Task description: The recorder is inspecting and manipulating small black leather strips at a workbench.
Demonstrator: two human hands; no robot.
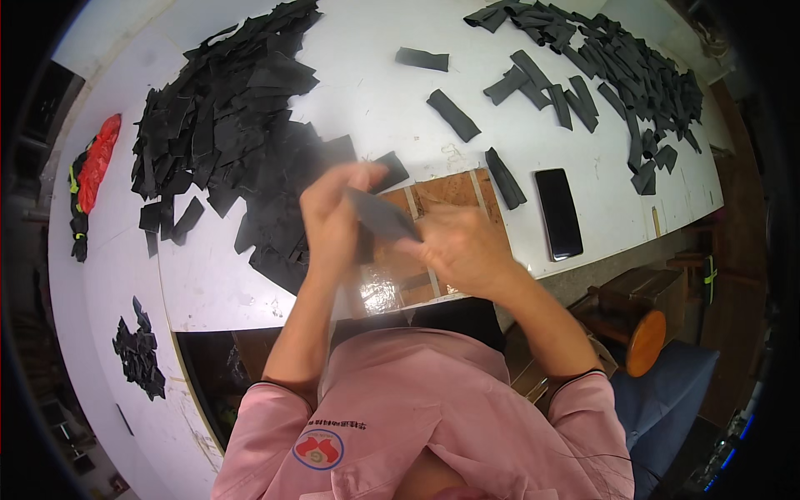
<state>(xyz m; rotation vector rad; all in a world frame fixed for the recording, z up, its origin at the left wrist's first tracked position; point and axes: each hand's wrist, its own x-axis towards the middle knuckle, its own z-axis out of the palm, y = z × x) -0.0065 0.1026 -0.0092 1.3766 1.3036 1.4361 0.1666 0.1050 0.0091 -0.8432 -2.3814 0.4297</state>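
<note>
A dark grey fabric piece (382,217) stretches between my two hands above a brown board. My right hand (467,248) pinches its near right end, thumb on top. My left hand (329,200) is closed at its far left end, fingers curled and smeared by motion. Beneath them lies the brown board (462,192), crossed by strips of clear tape, at the table's front edge. Another dark fabric piece (390,169) lies just beyond my left hand. A rolled fabric piece (505,178) rests by the board's right side.
A large heap of flat dark fabric pieces (225,117) spreads at the left. Rolled pieces (642,71) pile at the far right, with several loose ones nearer. A black phone (558,214) lies right of the board. At the far left are a red bag (102,160) and a small dark pile (140,350).
</note>
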